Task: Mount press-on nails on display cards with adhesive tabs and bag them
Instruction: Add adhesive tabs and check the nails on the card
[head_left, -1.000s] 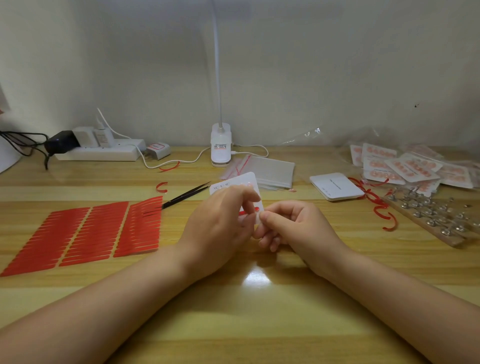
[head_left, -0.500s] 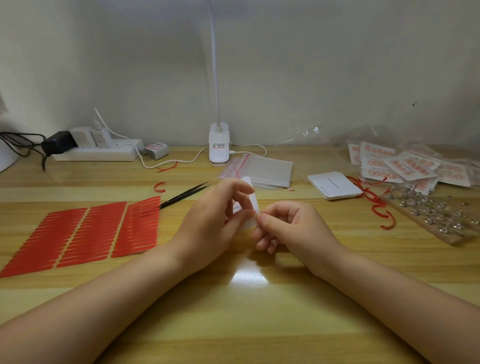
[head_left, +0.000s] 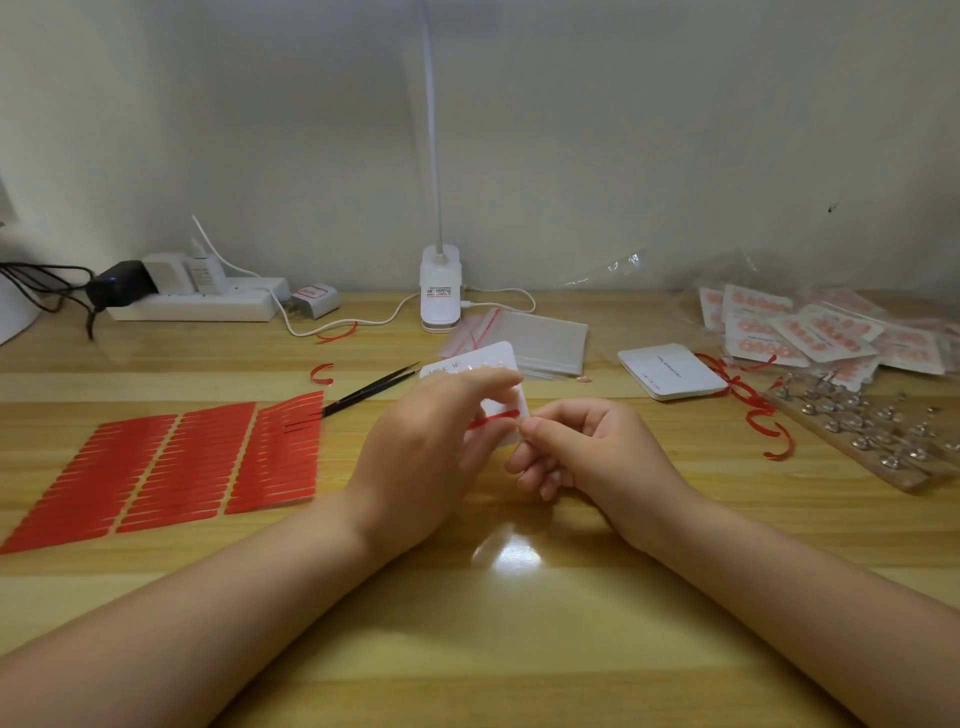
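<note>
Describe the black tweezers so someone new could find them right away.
Start at the white clip lamp by the wall. Nearer and leftward, the red adhesive tab sheets lie flat. The black tweezers slant from their top right corner: the only thin, dark, pointed tool there.

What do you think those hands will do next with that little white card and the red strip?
Probably peel the red strip off toward the right. The left hand holds the white card tilted up, the strip lies across its lower part, and the right hand pinches at the strip's end by the card's edge. Curled red strips already lie on the table, suggesting peeled backings.
</note>
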